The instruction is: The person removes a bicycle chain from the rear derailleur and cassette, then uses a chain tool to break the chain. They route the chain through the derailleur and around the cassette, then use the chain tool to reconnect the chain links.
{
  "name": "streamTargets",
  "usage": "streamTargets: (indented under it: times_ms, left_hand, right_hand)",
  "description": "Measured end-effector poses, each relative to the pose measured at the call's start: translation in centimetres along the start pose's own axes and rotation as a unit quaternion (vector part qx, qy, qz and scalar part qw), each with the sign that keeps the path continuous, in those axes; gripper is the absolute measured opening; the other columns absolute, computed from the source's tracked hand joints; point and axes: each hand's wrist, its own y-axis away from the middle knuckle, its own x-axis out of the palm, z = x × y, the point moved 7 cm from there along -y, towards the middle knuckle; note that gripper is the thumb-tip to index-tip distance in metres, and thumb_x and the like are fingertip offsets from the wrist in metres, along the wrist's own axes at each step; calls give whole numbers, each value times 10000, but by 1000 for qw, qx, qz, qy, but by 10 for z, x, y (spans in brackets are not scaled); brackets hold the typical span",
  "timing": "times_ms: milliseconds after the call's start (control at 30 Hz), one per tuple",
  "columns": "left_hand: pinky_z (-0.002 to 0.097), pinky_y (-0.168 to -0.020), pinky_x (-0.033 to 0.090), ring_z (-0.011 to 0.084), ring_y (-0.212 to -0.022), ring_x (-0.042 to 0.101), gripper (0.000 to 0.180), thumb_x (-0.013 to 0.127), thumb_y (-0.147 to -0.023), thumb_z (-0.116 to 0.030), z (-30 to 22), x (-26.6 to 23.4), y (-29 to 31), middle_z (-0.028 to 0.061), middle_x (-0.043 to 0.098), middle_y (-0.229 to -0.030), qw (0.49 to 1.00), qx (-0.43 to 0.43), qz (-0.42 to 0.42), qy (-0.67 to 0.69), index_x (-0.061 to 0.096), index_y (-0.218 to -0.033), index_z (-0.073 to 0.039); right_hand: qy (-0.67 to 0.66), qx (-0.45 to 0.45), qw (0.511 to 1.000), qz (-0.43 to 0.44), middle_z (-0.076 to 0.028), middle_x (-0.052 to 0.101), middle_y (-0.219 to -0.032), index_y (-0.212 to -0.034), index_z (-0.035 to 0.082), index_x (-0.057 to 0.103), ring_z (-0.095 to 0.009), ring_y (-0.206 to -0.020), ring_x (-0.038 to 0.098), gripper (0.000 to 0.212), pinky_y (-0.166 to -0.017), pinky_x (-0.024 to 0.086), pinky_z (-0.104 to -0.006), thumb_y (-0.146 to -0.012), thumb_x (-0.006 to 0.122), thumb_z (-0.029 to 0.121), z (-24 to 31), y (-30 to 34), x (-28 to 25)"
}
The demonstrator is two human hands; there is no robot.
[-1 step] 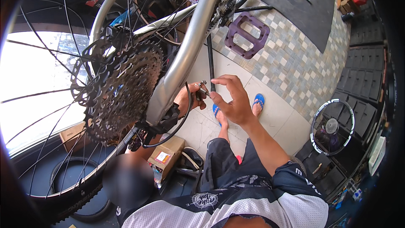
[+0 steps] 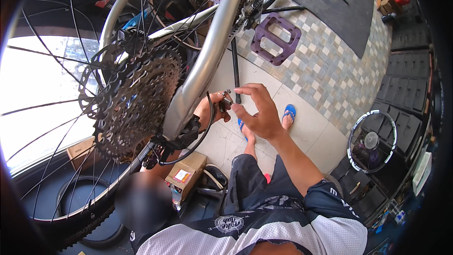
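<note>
My left hand (image 2: 206, 112) reaches from behind the silver bicycle frame tube (image 2: 204, 68), its fingers closed on a small silver metal part (image 2: 227, 99). What kind of part it is I cannot make out. To its right, my right hand (image 2: 262, 115) holds its thumb and index finger apart, the thumb tip close beside the metal part; whether they touch is unclear. A black cable (image 2: 205, 134) curves past my left wrist from the rear derailleur (image 2: 181, 137). Left of the tube is the large cassette (image 2: 137, 101) on the spoked rear wheel.
A purple flat pedal (image 2: 276, 39) juts out beyond my hands. A black stand leg (image 2: 236, 68) slants down to the tiled floor. Near my legs sits a cardboard box (image 2: 191, 172). A wheel-shaped object with a white-marked rim (image 2: 350, 153) stands at the right by black drawers (image 2: 408, 82).
My right thumb has shifted very slightly left, toward the metal part. Everything else looks the same.
</note>
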Motion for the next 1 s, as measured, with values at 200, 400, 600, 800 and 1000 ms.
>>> streamTargets:
  times_ms: [200,400,600,800,1000]
  left_hand:
    - [343,-752,556,207,-854,689,516,373,-1007,-395,4,-26,-7,103,716,-1029,999,0,-33,12,634,-1227,-8]
    - [343,-730,510,203,-800,640,627,326,-1055,-537,-13,8,-3,105,706,-980,1000,5,-3,-24,648,-1182,-14]
    - [377,-789,479,235,-869,653,766,268,-1092,-664,-2,-1,-6,109,702,-997,998,9,63,-8,645,-1227,-11]
    - [403,-760,482,230,-803,589,761,388,-1045,-740,0,12,-1,117,615,-940,999,-20,26,-42,611,-1150,-21]
    - [390,-737,485,224,-746,589,669,344,-1105,-641,0,13,2,120,634,-888,999,-11,28,-45,597,-1114,-22]
  right_hand:
    - [170,-162,971,46,-29,677,-1237,-1229,135,699,-254,-1178,642,457,-1007,489,-403,-820,869,248,39,-19,13]
    - [209,-203,955,49,-47,671,-1250,-1205,110,673,-265,-1237,626,401,-1042,486,-412,-852,826,219,30,-21,18]
    - [208,-279,936,50,-76,674,-1205,-1144,66,660,-283,-1233,625,431,-1047,501,-428,-780,838,214,24,-20,24]
    - [175,-306,934,56,-84,658,-1079,-1054,56,658,-306,-1134,637,408,-967,535,-435,-726,844,211,17,-18,28]
    - [170,-306,935,50,-66,640,-955,-932,80,648,-279,-971,653,320,-889,541,-406,-701,850,173,20,-20,29]
